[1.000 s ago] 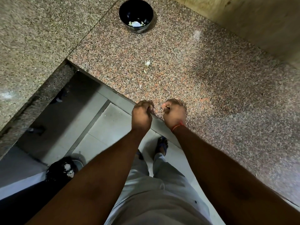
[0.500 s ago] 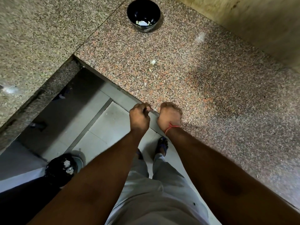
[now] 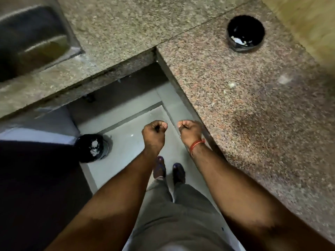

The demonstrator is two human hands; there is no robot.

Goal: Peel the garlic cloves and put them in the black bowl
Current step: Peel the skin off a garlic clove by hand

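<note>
Over the grey floor tiles (image 3: pixel 126 147), beside the granite countertop (image 3: pixel 253 124): both fists curled.
Black bowl (image 3: pixel 245 36) stands on the countertop, holding white pieces. Left hand (image 3: pixel 154 135) and right hand (image 3: pixel 190 132) have fingers closed, slightly apart; contents cannot be determined. One garlic fragment (image 3: pixel 231 85) lies on the granite.

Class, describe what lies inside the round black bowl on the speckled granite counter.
Inside the round black bowl lie a few pale white pieces, too blurred to identify; its near wall hides the rest.

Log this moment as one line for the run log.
left hand closed, contents hidden | right hand closed, contents hidden | hands apart over floor | black bowl on counter, white bits inside
</note>
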